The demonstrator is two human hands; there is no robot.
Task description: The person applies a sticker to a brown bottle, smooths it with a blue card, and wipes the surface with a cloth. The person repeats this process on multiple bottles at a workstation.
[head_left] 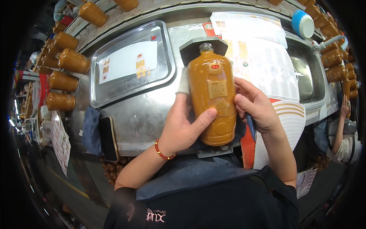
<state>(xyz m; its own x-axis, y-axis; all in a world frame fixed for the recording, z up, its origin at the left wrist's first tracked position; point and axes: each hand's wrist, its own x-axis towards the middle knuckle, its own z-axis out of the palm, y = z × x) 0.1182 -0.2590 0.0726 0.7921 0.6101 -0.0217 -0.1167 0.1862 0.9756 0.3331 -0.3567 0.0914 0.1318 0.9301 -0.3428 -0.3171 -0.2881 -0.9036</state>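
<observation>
Both bare forearms come up from the lower edge and meet near the middle. The left hand (181, 128) is cupped, palm turned inward, its thumb stretched across to the right and its fingers wrapped out of sight; a red bead bracelet circles the wrist. The right hand (253, 107) curls in from the other side, fingers bent, wrist slightly cocked.

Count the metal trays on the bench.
1: the tray lies left of the bottle that the left hand and right hand grip. A sink sits to the right; anything beyond the rim is hidden.
</observation>
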